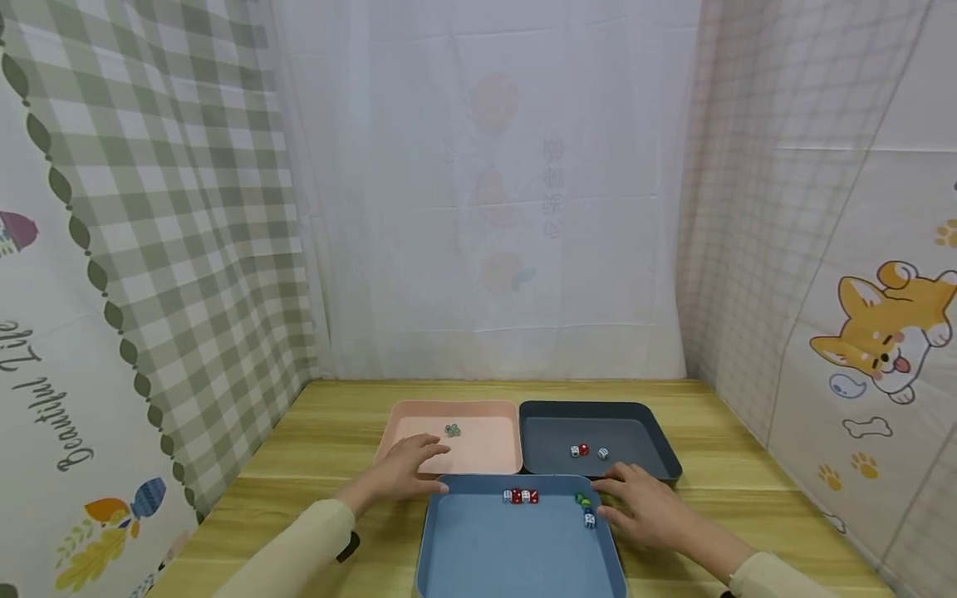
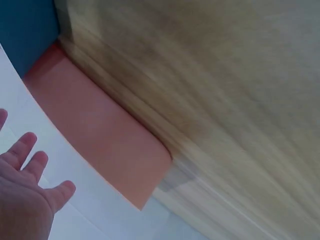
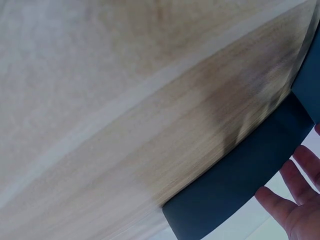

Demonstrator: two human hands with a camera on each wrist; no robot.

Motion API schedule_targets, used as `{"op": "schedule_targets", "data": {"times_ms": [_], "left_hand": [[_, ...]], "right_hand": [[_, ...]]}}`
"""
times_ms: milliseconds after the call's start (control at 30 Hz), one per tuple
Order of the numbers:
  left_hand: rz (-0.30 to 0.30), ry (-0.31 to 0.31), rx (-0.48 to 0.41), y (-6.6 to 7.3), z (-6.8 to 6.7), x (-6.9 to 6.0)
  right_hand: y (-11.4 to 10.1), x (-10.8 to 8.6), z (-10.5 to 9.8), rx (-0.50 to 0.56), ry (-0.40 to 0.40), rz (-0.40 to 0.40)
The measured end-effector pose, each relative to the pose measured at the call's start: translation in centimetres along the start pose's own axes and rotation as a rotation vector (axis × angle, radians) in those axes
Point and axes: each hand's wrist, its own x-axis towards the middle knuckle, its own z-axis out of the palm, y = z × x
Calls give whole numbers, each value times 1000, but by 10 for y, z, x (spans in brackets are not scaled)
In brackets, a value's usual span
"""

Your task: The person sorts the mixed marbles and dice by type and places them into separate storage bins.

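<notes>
In the head view my left hand (image 1: pixel 404 471), fingers spread, is at the pink tray's (image 1: pixel 486 458) front edge and the blue tray's (image 1: pixel 516 552) far left corner. My right hand (image 1: pixel 643 507) is at the blue tray's far right corner, near the front of the dark grey tray (image 1: pixel 549 419). Neither hand visibly holds anything. A row of red and white dice (image 1: pixel 521 497) lies along the blue tray's far side. Green dice (image 1: pixel 583 501) and a white die (image 1: pixel 590 521) lie near my right fingers. Whether my fingertips touch the trays is unclear.
Small greenish dice (image 1: pixel 452 430) sit in the pink tray. White and red dice (image 1: pixel 579 450) and another white die (image 1: pixel 603 453) are in the dark grey tray. Printed cloths hang behind and at both sides of the wooden table (image 1: pixel 336 415).
</notes>
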Motion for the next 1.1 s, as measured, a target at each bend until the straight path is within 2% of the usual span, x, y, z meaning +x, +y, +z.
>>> {"op": "schedule_targets", "data": {"times_ms": [200, 400, 567, 767, 1000, 1100], "left_hand": [[32, -40, 14, 1, 0, -9], [12, -76, -18, 0, 1, -17], [-3, -60, -21, -2, 2, -26], [-3, -61, 24, -3, 6, -34], [23, -81, 86, 4, 3, -41], [28, -75, 84, 6, 2, -44]], "right_hand": [[1, -1, 0, -6, 14, -5], [0, -1, 0, -3, 13, -12], [-1, 0, 0, -7, 21, -11], [-1, 0, 1, -14, 30, -19], [-1, 0, 2, -23, 45, -26], [-1, 0, 1, -24, 43, -22]]}}
